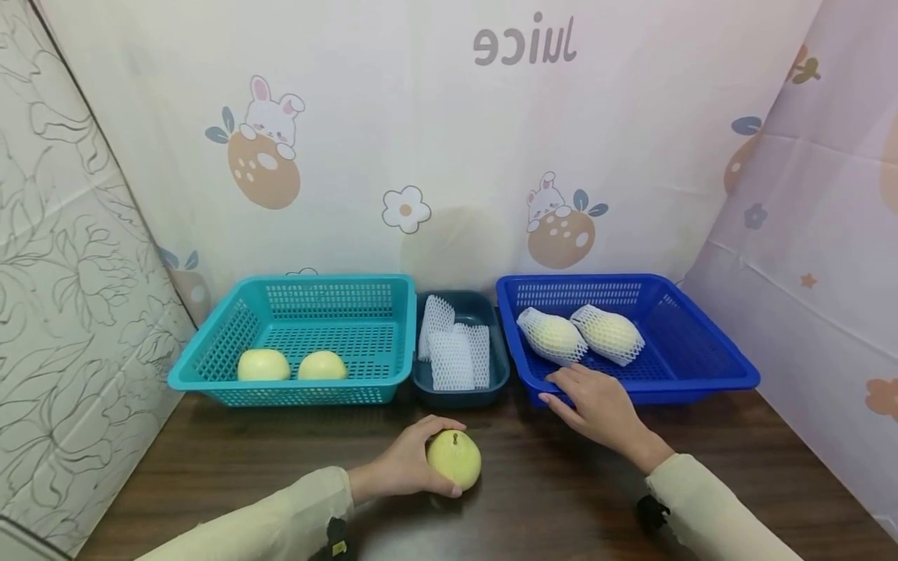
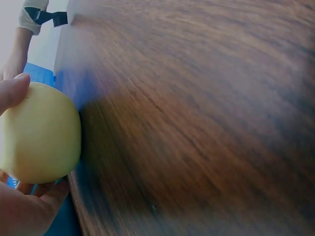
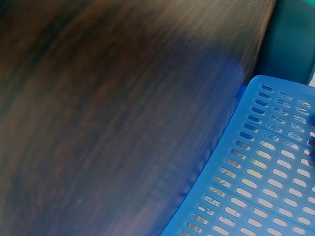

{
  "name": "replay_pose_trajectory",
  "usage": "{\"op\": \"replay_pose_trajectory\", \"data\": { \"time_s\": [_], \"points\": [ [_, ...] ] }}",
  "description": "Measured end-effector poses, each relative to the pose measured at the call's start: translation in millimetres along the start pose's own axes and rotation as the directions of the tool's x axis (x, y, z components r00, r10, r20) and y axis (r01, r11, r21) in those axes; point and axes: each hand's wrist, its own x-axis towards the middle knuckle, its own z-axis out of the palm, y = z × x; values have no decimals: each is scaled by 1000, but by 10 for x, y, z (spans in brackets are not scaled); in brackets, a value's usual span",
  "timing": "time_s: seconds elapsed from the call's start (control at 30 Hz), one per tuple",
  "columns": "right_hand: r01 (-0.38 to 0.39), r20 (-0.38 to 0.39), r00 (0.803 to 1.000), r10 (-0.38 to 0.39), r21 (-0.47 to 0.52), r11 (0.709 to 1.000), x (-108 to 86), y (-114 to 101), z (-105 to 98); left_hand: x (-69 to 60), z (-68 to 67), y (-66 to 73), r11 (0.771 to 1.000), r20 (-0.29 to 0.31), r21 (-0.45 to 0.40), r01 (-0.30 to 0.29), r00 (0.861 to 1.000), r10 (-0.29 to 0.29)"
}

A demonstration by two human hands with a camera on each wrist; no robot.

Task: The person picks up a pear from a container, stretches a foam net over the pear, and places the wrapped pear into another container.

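Observation:
My left hand [image 1: 407, 461] grips a round yellow-green pear [image 1: 456, 461] with its stem up, thumb on the near side and fingers on the far side. In the left wrist view the pear [image 2: 43, 133] is on or just over the brown tabletop [image 2: 197, 118]. At the near left part of the blue basket [image 1: 701, 384], my right hand [image 1: 596, 405] lies with its fingers at the rim, fairly straight, holding nothing visible. Inside that basket are two pears in white foam nets [image 1: 552, 335]. The right wrist view shows the basket wall [image 3: 266, 162] but not the hand.
A teal basket [image 1: 295, 384] at the left holds two bare pears [image 1: 263, 365]. Between the baskets stands a dark blue-green bin [image 1: 459, 399] with several white foam nets [image 1: 452, 360]. A printed curtain [image 1: 449, 156] hangs behind.

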Motion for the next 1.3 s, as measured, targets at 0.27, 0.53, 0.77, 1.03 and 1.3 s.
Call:
{"op": "replay_pose_trajectory", "data": {
  "time_s": [0.27, 0.53, 0.77, 1.03, 1.3],
  "points": [
    [-5, 7, 1000, 5, 0, 1000, 6, -5, -19, 6, -6, 12, 1000, 10, 4, -14, 1000, 14],
    [-50, 80, 996, 47, 34, 998, 26, -25, -79, 9, 9, 10, 1000, 10, -3, -13, 1000, 13],
    [-286, 374, 903, 211, 155, 946, 188, -61, -259, -14, 36, -27, 1000, 5, 9, 1, 1000, -1],
    [-292, 412, 893, 178, 233, 927, 722, -24, -467, -26, 18, -3, 1000, -4, 13, 0, 1000, 0],
    [-240, 434, 896, 94, 295, 925, 1450, -19, -484, -7, 15, -17, 1000, -3, 20, -13, 1000, 13]
  ]
}}
